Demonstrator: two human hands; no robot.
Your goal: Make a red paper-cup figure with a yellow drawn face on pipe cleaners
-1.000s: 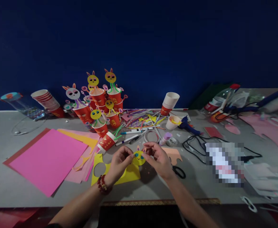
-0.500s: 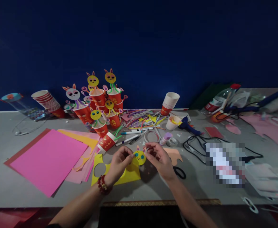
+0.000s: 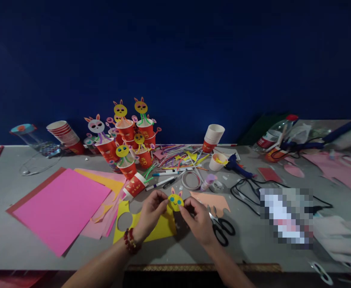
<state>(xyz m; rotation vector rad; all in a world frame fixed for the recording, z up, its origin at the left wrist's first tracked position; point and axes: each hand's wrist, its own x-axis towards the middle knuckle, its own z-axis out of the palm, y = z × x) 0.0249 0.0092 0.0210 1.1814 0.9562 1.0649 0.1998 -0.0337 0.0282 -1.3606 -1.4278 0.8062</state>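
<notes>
Between my two hands is a round yellow paper bunny face (image 3: 175, 203) with pink ears, blue eyes and a drawn mouth. My left hand (image 3: 154, 210), with a red bead bracelet at the wrist, pinches its left edge. The thumb and fingers of my right hand (image 3: 197, 216) close on its right edge. Below and left of the face lies a yellow paper sheet (image 3: 163, 229) with a round hole cut out. Black-handled scissors (image 3: 225, 228) lie just right of my right hand, beside a peach paper piece (image 3: 213, 200).
Red paper cups (image 3: 127, 168) with bunny heads stand back left; one cup (image 3: 135, 185) lies tipped. Pink sheets (image 3: 64, 208) cover the left. Markers (image 3: 163, 182), a tape roll (image 3: 191, 180) and a glue stick (image 3: 208, 182) lie ahead. Black cable (image 3: 238, 192) winds at right.
My right hand has moved from the bunny face's ear down to its right edge. More of the scissors shows now. The whole view has shifted slightly, with things sitting lower in it.
</notes>
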